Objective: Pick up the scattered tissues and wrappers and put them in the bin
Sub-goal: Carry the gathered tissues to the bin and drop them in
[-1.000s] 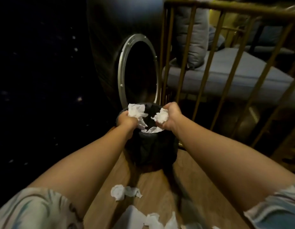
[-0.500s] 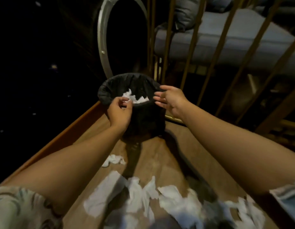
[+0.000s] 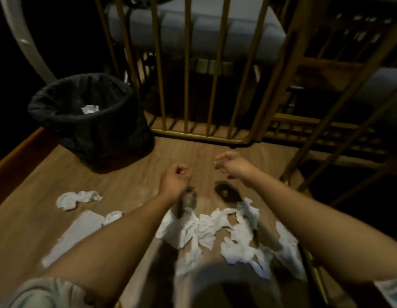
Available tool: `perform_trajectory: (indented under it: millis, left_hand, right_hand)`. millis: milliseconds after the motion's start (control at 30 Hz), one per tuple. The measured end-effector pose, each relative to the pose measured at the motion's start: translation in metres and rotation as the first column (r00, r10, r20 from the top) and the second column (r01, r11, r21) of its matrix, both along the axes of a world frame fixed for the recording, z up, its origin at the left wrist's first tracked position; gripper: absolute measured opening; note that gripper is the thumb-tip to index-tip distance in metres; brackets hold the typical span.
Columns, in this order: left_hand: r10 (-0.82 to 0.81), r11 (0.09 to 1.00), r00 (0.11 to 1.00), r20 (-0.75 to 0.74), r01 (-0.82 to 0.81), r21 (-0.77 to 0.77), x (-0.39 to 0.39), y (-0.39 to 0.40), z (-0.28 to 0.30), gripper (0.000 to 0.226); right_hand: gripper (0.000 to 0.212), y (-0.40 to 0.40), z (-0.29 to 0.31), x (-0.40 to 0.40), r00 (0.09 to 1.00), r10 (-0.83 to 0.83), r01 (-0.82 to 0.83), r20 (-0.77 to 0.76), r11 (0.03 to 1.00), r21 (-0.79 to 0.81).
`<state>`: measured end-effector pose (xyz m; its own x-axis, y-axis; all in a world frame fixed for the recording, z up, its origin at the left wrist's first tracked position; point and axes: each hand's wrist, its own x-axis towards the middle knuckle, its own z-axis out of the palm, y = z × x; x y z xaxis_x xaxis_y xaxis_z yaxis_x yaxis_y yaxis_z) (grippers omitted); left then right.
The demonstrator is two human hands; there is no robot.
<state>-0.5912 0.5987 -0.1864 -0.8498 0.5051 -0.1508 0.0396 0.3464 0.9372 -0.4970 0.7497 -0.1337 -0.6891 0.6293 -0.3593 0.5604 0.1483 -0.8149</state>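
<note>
Hovering hands, tissues on floor, bin at left

Both arms are seen stretched fwd over a wood floor [image 3: 131,174]. The left hand [image 3: 176,177] is curled into a loose fist w/ nothing visible in it; whether anything small is hidden inside cannot be told. The right hand [image 3: 232,164] is held w/ fingers slack and partly spread, nothing gripped. The two hands are near each other, apart, and above the floor, not touching any tissue.

The bin [image 3: 91,116], lined w/ a black bag, is stood upright at the left, well apart from both hands. A bit of white tissue in the bin [image 3: 90,108] is seen lying inside, low down.

Scattered tissues [image 3: 215,232] are spread on the floor below and between the forearms, crumpled and overlapping. One crumpled tissue [image 3: 78,198] lies alone to the left, between the bin and the main heap. A flat pale sheet [image 3: 77,234] lies beside it, partly covered by the left forearm. Wrappers cannot be told from tissues; the picture is blurred.

Feet in dark sandals [image 3: 228,192] are seen just past the heap. A gold-coloured railing [image 3: 186,63] is stood behind, w/ a grey cushion [image 3: 202,30] beyond its bars.
</note>
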Motion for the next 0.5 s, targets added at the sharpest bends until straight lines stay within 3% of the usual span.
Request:
perform_trajectory:
  millis: [133,233,333,433,500]
  left_hand:
    - [-0.078,0.989,0.995,0.055,0.084,-0.125,0.067,0.02,-0.046,0.01]
    - [-0.22,0.968,0.975,0.041,0.223,-0.118,0.117,0.014,-0.075,0.01]
    - [-0.484,0.867,0.868,-0.107,0.46,-0.19,0.157,0.0,-0.101,0.031]
    - [-0.632,0.773,0.698,-0.337,0.537,-0.338,0.167,-0.007,-0.135,0.055]
    - [-0.711,0.677,0.673,-0.205,0.574,-0.46,0.173,-0.003,-0.132,0.057]
  right_hand:
    - [0.027,0.004,-0.061,0.066,0.981,-0.094,0.1,0.167,0.995,-0.024]
    - [0.024,-0.007,-0.105,0.119,0.942,-0.232,0.202,0.244,0.969,0.14]
    - [0.036,-0.025,-0.144,0.176,0.919,-0.288,0.177,0.269,0.911,0.372]
    - [0.069,-0.049,-0.177,0.215,0.904,-0.281,0.103,0.321,0.874,0.475]
    - [0.08,-0.06,-0.187,0.231,0.891,-0.25,0.031,0.379,0.866,0.498]
